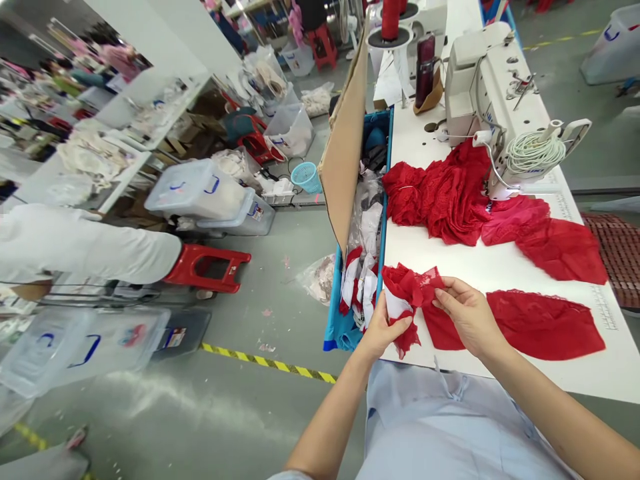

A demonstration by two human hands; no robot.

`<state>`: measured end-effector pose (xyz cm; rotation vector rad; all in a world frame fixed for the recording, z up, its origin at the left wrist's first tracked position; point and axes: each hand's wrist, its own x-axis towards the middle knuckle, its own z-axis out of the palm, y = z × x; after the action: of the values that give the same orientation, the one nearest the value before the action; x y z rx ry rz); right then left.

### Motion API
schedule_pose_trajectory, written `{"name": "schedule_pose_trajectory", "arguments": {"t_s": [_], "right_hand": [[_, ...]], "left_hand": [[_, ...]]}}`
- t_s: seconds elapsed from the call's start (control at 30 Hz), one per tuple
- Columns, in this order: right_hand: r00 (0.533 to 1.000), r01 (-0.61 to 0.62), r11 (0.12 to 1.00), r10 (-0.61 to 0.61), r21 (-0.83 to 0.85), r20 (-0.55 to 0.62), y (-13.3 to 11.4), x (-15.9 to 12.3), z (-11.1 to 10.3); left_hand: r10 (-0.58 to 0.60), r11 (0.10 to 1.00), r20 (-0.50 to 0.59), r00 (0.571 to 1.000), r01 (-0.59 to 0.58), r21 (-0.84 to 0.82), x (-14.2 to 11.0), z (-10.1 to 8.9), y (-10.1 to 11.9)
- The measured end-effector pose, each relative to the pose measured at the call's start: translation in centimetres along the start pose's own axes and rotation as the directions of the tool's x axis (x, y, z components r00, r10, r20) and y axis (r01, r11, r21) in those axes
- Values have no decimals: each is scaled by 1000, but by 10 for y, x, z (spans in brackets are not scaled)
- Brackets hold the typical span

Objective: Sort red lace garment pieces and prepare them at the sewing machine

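Between my hands is a small red lace piece with white lining (397,305), held over the front left corner of the white sewing table (510,267). My left hand (383,327) is closed around its lower left side, thumb on top. My right hand (467,310) pinches the lace edge at its upper right. Partly behind my right hand, a flat red lace panel (545,323) lies on the table. Farther back a crumpled pile of red lace fabric (445,197) runs up to the white sewing machine (475,93), with a brighter red piece (560,240) beside it.
Along the table's left edge hangs a blue-framed bin (383,240) of red and white pieces, with a cardboard sheet (345,153) upright beside it. Red thread cones (391,23) stand at the back. At left, a person in white (85,243) sits on a red stool (210,268) near plastic boxes (200,190).
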<state>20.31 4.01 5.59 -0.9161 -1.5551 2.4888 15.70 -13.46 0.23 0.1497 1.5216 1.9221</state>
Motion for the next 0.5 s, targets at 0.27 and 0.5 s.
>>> {"name": "schedule_pose_trajectory", "arguments": {"t_s": [0.27,0.5], "right_hand": [[979,-191,978,184,79,84,19,-19,10],[900,-436,866,426,246,96,42,-33,19]], "left_hand": [[-168,985,-122,978,170,9,-23,-18,-1],[-272,958,-138,952,282,57,-39,-36,-4]]}}
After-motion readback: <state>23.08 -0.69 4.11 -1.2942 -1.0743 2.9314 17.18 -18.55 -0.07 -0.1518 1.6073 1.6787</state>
